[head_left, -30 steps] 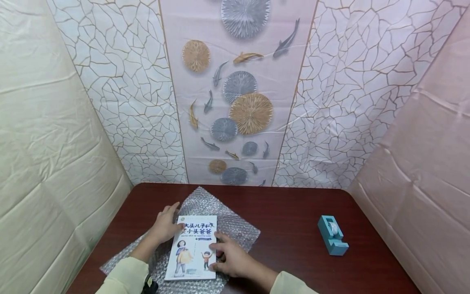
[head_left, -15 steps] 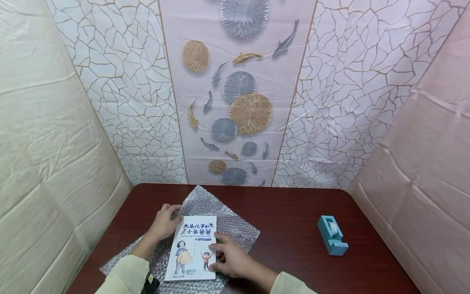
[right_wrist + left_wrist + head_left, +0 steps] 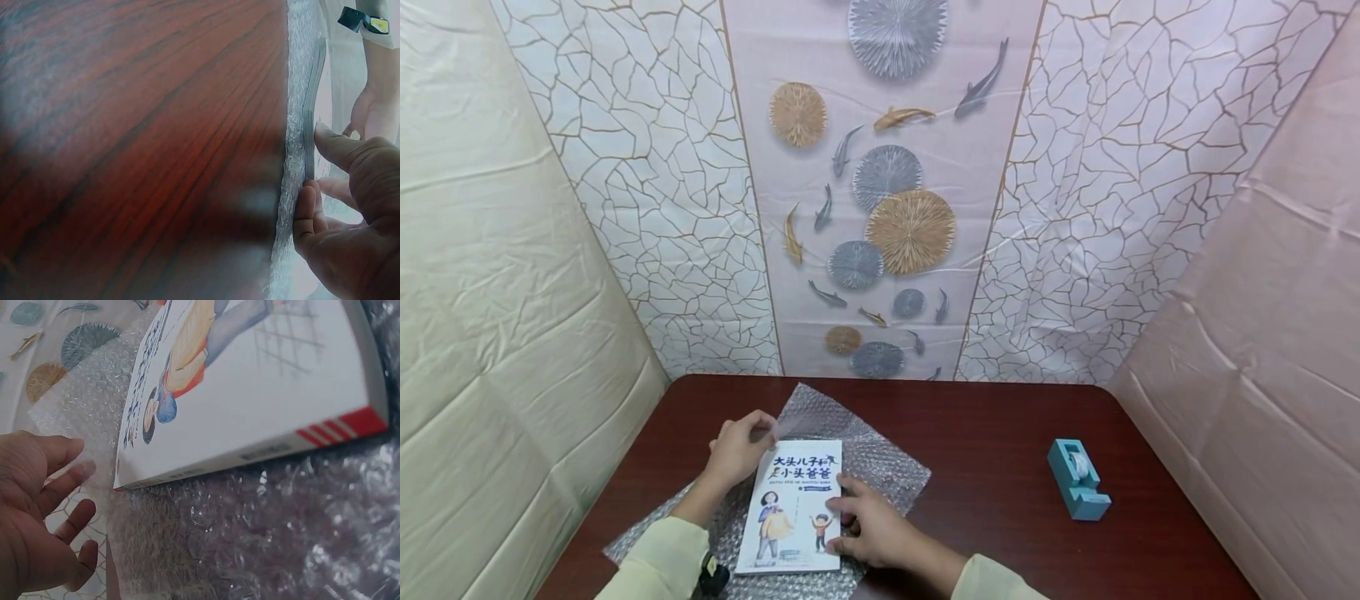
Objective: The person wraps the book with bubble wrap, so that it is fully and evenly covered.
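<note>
The left hand has left the white illustrated paperback book's cover and now appears to pinch a lifted edge of silvery translucent bubble wrap at its upper-left corner; the right hand alone holds the book's right edge. The wrap lies beneath the book, not folded over it. Well right of the book, a turquoise plastic tape dispenser holds a clear tape roll.

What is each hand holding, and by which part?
Left hand: the bubble wrap, pinched at its edge near the book's top-left corner. Right hand: the book, held at its right edge.
</note>
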Available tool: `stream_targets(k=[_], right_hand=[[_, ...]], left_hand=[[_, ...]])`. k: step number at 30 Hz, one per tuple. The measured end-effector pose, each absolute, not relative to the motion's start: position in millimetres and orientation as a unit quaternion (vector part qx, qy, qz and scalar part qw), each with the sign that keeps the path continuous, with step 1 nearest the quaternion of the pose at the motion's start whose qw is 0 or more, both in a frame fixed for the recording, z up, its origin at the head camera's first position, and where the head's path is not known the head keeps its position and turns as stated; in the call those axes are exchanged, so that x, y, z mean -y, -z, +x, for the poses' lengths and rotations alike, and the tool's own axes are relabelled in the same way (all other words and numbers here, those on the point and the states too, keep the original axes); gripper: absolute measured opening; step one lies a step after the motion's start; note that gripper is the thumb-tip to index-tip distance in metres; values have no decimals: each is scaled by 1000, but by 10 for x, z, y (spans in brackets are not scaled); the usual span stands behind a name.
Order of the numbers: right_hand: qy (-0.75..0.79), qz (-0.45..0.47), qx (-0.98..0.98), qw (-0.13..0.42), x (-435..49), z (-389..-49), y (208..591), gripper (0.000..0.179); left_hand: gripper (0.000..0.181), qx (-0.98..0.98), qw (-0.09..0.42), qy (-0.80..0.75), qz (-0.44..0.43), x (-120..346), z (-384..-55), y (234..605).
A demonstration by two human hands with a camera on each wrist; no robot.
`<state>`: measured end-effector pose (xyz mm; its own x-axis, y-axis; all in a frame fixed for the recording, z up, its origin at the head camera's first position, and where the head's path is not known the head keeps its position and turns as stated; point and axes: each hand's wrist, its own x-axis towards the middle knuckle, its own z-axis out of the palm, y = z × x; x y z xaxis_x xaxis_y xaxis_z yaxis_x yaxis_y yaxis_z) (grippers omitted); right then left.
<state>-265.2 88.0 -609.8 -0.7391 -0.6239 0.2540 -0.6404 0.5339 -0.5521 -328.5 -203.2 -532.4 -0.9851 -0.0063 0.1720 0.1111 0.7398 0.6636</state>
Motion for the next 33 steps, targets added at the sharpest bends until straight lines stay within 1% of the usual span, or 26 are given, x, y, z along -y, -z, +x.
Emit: stream_targets(k=[2, 5, 9, 15, 22, 26, 29, 33], right_hand=[[-318, 364, 876, 15, -878, -2646, 6078, 61], [-315, 362, 877, 11, -874, -2642, 6065, 62], [-317, 360, 878, 10, -870, -2650, 6086, 62], [-325, 352, 878, 7, -873, -2679, 6154, 62], [-323, 363, 874, 14, -886, -2702, 6174, 61], [-320, 365, 874, 16, -887, -2692, 6128, 62], [-313, 369, 875, 22, -888, -2667, 6074, 62], [-313, 379, 870, 29, -890, -2628, 6022, 61]], left_hand=[[10, 928, 93, 361, -30, 2027, -3287, 5317], [15, 927, 108, 359, -31, 2021, -3280, 5306], [21, 926, 116, 358, -35, 2007, -3254, 5283], [17, 926, 136, 344, -71, 1982, -3247, 5247], [18, 915, 107, 380, -87, 1966, -3269, 5253], [20, 913, 108, 382, -95, 1960, -3250, 5254], [18, 913, 105, 379, -105, 1956, -3221, 5240], [15, 916, 90, 376, -106, 1957, -3185, 5222]])
